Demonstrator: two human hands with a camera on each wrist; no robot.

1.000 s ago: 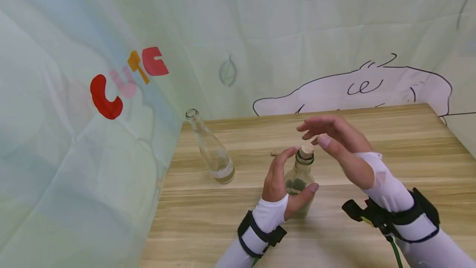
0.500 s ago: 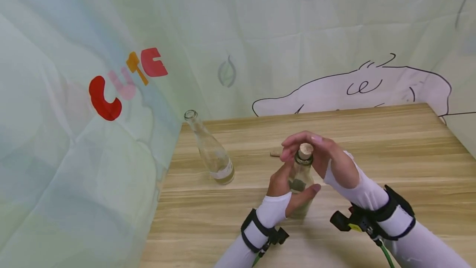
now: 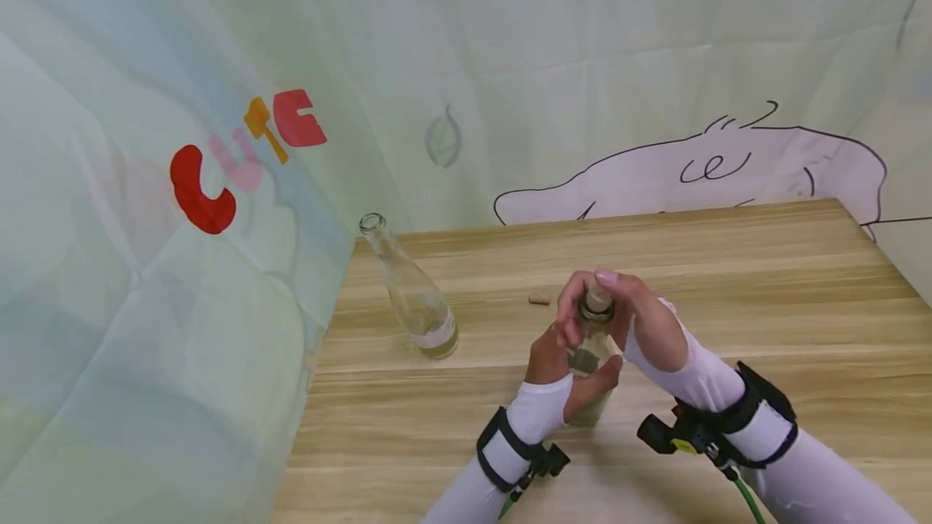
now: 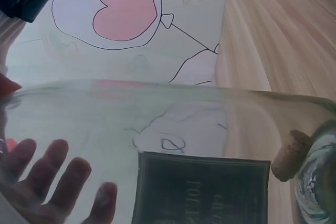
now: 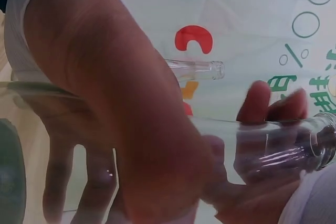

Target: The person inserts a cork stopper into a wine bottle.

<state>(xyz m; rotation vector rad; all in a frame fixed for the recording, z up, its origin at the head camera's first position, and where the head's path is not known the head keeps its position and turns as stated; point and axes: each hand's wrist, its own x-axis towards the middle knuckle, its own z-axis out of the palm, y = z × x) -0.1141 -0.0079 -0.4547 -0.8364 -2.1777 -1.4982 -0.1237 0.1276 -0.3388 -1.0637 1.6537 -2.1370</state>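
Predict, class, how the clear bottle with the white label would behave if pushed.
The clear bottle could tip if pushed high, being tall and slim-necked. Its smooth, glassy surface suggests it may feel slippery and would probably break if dropped.

On the counter [image 3: 757, 306], a bottle [image 3: 584, 361] stands between left hand [image 3: 552, 364] and right hand [image 3: 648, 315], a stopper [image 3: 599, 297] in its mouth. Well left stands a second bottle [image 3: 417, 295]; a loose cork [image 3: 539, 299] lies between them, farther back. A sheet [image 3: 524, 63] hangs behind.

Wood-grain desk [image 3: 764, 281] across the lower frame, carrying a clear bottle [image 3: 418, 289] left of centre, a small cork [image 3: 539, 300] near centre, a dark-labelled bottle [image 3: 584, 361] lower right.
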